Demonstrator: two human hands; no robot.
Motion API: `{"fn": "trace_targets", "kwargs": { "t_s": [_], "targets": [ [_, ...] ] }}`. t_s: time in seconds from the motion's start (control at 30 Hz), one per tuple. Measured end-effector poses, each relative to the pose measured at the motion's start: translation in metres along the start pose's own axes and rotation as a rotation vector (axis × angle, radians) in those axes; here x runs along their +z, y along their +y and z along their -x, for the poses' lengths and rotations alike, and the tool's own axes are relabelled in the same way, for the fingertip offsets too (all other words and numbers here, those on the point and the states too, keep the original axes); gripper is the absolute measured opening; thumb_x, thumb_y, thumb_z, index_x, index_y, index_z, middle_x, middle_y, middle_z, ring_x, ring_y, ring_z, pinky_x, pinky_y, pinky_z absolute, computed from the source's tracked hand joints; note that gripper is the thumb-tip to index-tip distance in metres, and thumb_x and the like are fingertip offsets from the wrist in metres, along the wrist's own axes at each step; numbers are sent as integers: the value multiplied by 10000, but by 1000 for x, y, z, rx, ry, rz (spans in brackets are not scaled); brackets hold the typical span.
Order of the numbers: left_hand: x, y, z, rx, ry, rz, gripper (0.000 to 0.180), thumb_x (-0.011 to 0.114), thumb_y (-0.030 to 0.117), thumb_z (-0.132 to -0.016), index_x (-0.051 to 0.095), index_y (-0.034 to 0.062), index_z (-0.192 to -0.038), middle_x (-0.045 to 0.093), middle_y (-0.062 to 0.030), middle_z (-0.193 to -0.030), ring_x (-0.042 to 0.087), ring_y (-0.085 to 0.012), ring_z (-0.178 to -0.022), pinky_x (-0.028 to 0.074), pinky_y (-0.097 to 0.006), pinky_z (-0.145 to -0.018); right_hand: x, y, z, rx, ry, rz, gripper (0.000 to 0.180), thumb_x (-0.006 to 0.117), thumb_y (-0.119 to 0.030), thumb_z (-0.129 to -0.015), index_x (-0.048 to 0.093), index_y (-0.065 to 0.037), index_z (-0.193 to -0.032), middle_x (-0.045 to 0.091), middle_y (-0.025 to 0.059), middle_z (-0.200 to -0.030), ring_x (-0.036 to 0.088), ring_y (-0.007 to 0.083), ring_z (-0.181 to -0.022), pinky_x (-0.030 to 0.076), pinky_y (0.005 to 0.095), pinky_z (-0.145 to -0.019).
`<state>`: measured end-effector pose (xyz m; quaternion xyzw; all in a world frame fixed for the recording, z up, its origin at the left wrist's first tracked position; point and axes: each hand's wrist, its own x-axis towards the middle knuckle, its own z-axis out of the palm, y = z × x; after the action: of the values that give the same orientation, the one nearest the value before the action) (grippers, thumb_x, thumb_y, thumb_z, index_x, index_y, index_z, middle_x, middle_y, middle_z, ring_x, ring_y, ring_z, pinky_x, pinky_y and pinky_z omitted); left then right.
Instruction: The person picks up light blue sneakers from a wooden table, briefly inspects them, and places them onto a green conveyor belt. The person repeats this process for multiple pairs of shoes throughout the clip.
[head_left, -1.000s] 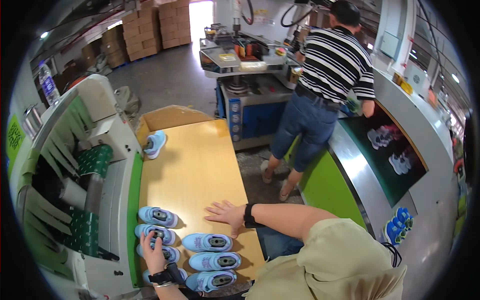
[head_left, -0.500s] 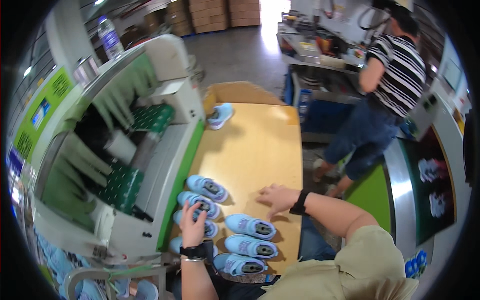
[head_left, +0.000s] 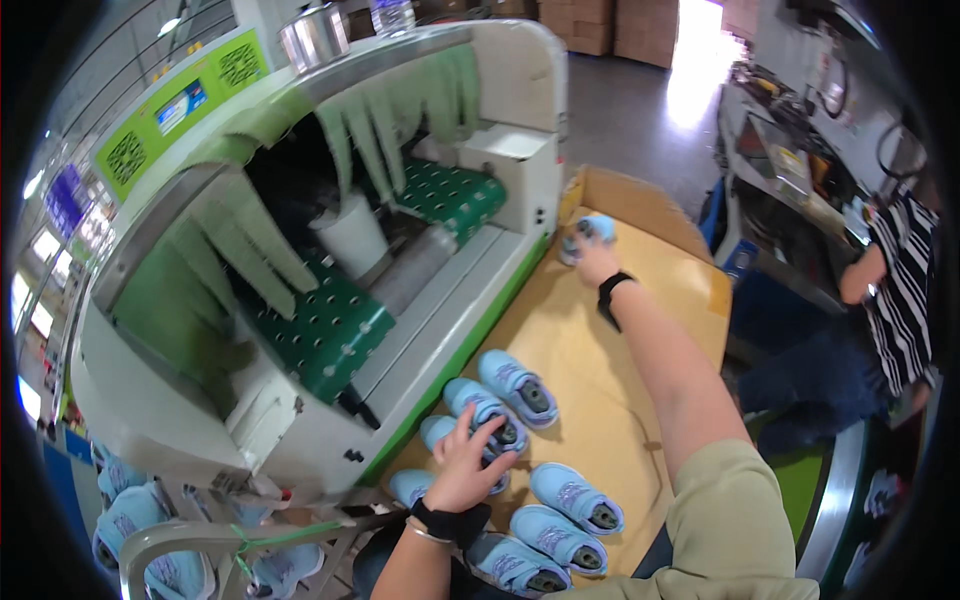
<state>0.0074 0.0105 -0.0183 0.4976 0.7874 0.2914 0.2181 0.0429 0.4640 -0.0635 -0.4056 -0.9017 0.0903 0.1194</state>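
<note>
Light blue sneakers stand in two rows at the near end of a tan tabletop (head_left: 685,300). My left hand (head_left: 466,468) lies over the left row with its fingers apart, touching a sneaker (head_left: 487,408). Beside it is another sneaker (head_left: 518,388). The right row includes a sneaker (head_left: 577,496) with a dark insert in its opening. At the table's far end, my right hand (head_left: 600,264) is closed on a lone blue sneaker (head_left: 594,227); its fingertips are partly hidden.
Left of the table stands a white machine (head_left: 520,75) with green strip curtains (head_left: 365,130) and green perforated belts (head_left: 452,200). More blue sneakers (head_left: 140,525) sit on a rack at lower left. At right, a person in a striped shirt (head_left: 905,290) stands by a workbench (head_left: 765,165).
My right hand has stretched from beside the near sneakers to the far one and taken hold of it. My left hand stays over the left row. The view has swung left.
</note>
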Motion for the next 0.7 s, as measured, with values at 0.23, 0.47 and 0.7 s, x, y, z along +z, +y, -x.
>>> {"fn": "trace_targets", "kwargs": {
  "t_s": [0.23, 0.47, 0.7],
  "targets": [
    [2, 3, 3, 14, 48, -71, 572, 647, 469, -867, 517, 261, -1383, 296, -196, -1534, 327, -400, -1369, 202, -523, -1109, 6, 10, -51, 311, 28, -25, 517, 505, -532, -933, 519, -225, -1350, 201, 134, -1575, 172, 411, -1451, 294, 568, -1115],
    [-2, -3, -2, -26, -41, -5, 574, 647, 481, -872, 511, 259, -1384, 274, -190, -1552, 286, -385, -1410, 185, -513, -1121, 5, -15, 19, -153, 147, -334, 295, 617, -1, -723, 508, -63, -990, 511, 210, -1044, 552, 437, -957, 479, 471, -848],
    [-1, -11, -5, 49, -33, 114, 557, 647, 458, -878, 516, 253, -1379, 244, -200, -1564, 310, -435, -1366, 135, -524, -1132, -63, -39, 256, -360, -22, -340, 525, 601, 40, -722, 495, -32, -1231, 527, 219, -1188, 490, 441, -1125, 418, 462, -988]
  ]
}}
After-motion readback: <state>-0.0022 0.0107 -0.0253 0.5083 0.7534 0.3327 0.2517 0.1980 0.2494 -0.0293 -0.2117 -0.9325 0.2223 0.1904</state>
